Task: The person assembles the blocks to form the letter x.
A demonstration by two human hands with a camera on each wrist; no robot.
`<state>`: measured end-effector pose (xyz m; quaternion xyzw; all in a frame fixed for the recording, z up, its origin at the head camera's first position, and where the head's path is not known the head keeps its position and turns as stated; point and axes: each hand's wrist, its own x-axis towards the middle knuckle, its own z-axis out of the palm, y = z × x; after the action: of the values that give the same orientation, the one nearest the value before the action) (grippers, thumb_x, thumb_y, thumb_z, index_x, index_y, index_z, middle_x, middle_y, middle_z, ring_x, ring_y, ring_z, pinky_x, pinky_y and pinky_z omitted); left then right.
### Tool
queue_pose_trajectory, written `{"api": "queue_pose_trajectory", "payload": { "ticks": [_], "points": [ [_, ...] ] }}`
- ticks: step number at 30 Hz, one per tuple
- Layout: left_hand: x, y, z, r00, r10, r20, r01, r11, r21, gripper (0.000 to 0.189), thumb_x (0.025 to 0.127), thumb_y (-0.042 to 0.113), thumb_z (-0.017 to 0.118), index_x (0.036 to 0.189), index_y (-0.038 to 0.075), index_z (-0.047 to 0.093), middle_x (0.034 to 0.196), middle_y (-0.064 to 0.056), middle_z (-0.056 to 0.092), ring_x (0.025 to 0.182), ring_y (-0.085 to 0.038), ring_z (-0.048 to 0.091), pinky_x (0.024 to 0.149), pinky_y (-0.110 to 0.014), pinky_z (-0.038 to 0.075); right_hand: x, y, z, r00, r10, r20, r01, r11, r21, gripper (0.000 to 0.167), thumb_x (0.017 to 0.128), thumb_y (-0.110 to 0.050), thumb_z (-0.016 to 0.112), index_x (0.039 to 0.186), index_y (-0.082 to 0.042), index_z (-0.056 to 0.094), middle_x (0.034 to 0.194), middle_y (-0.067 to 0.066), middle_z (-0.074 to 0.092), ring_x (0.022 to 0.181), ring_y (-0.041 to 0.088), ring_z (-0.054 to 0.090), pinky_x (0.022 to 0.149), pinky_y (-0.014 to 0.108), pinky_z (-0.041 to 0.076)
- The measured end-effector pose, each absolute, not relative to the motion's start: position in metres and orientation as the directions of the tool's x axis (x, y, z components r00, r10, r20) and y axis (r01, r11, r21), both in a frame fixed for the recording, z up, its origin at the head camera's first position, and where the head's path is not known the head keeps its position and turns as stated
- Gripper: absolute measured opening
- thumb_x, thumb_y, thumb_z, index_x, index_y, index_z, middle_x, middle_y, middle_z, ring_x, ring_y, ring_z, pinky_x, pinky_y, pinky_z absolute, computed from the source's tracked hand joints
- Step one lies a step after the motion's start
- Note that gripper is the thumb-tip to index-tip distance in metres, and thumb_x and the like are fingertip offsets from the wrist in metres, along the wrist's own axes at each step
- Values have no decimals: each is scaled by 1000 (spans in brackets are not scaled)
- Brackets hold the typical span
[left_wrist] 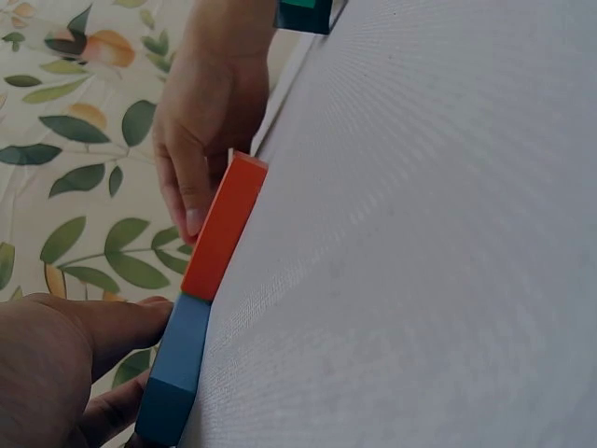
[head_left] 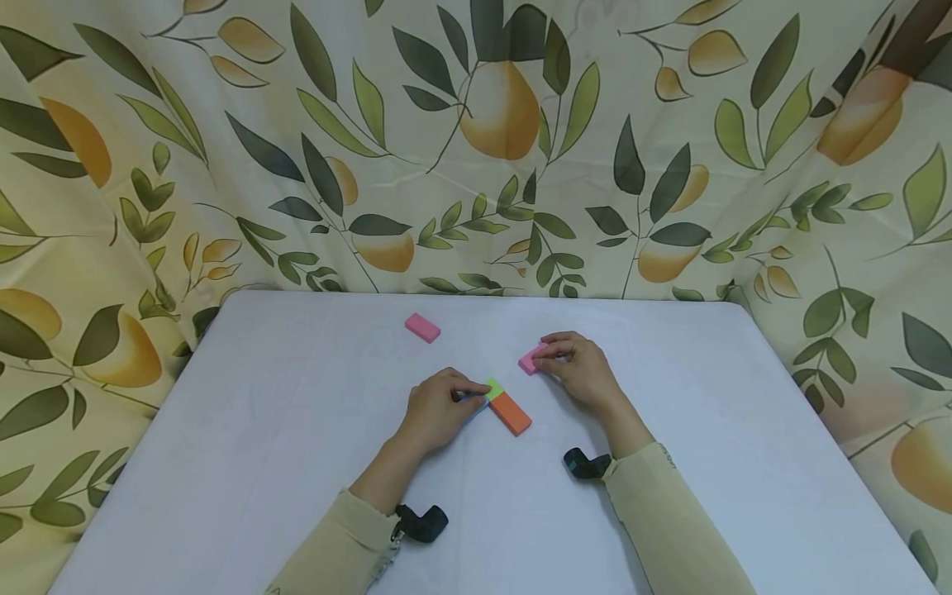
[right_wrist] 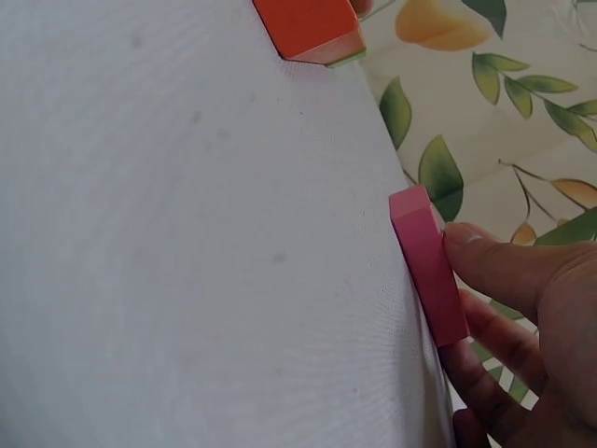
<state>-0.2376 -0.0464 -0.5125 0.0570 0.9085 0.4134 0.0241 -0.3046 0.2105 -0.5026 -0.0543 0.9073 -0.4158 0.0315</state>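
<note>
We see the right hand (head_left: pixel 583 373) pinching the pink block (right_wrist: pixel 429 266) beyond the orange block (head_left: pixel 511 413) and the left hand (head_left: pixel 437 411) pinching the blue block (left_wrist: pixel 177 350) just beside it, both blocks probably light, stiff, smooth, best held by their long sides.

Just behind the bare left hand (head_left: pixel 444 406), a khaki-beige long sleeve (head_left: pixel 335 541) ends in a cuff, where a black, bent wrist camera (head_left: pixel 424 525) juts inward beside a small silvery fitting (head_left: pixel 397 535). Behind the bare right hand (head_left: pixel 583 372), a matching sleeve (head_left: pixel 669 521) bears thin dark marks (head_left: pixel 665 454) near its edge, and a second black camera (head_left: pixel 587 465), showing a small green patch (left_wrist: pixel 301 3), sticks out on the inner side.
</note>
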Motion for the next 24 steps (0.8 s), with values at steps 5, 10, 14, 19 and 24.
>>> {"api": "queue_pose_trajectory", "payload": {
  "ticks": [5, 10, 14, 19, 24],
  "points": [
    [-236, -47, -511, -992, 128, 7, 89, 645, 759, 17, 93, 28, 78, 109, 34, 82, 99, 12, 67, 87, -12, 55, 81, -38, 34, -302, 208, -499, -990, -140, -18, -78, 650, -756, 12, 95, -17, 75, 104, -11, 81, 140, 9, 62, 141, 36, 48, 118, 59, 34],
    [-236, -47, -510, -991, 132, 8, 92, 647, 757, 17, 94, 28, 78, 109, 33, 82, 100, 11, 67, 87, -12, 55, 82, -39, 34, -301, 207, -498, -988, -150, -23, -81, 654, -752, 13, 96, -16, 74, 105, -11, 82, 141, 9, 62, 141, 37, 47, 119, 60, 33],
    [-236, -47, -510, -991, 131, 4, 89, 650, 755, 17, 94, 28, 78, 110, 34, 82, 100, 11, 67, 88, -12, 55, 83, -39, 34, -300, 207, -498, -988, -150, -34, -73, 653, -754, 12, 96, -18, 74, 104, -11, 81, 141, 8, 61, 140, 36, 48, 119, 59, 33],
    [-236, -47, -511, -991, 133, 2, 89, 655, 751, 18, 94, 29, 78, 110, 35, 82, 100, 12, 67, 87, -12, 55, 83, -39, 35, -299, 206, -498, -988, -147, -42, -65, 652, -755, 12, 95, -19, 76, 103, -12, 81, 140, 7, 61, 140, 35, 48, 119, 59, 32],
    [-237, -47, -510, -991, 134, 7, 94, 651, 753, 18, 94, 28, 78, 110, 34, 82, 100, 12, 67, 87, -12, 55, 83, -39, 35, -299, 204, -499, -989, -145, -40, -65, 654, -754, 12, 95, -20, 76, 102, -12, 81, 140, 6, 62, 140, 35, 48, 119, 59, 32]
  ]
}}
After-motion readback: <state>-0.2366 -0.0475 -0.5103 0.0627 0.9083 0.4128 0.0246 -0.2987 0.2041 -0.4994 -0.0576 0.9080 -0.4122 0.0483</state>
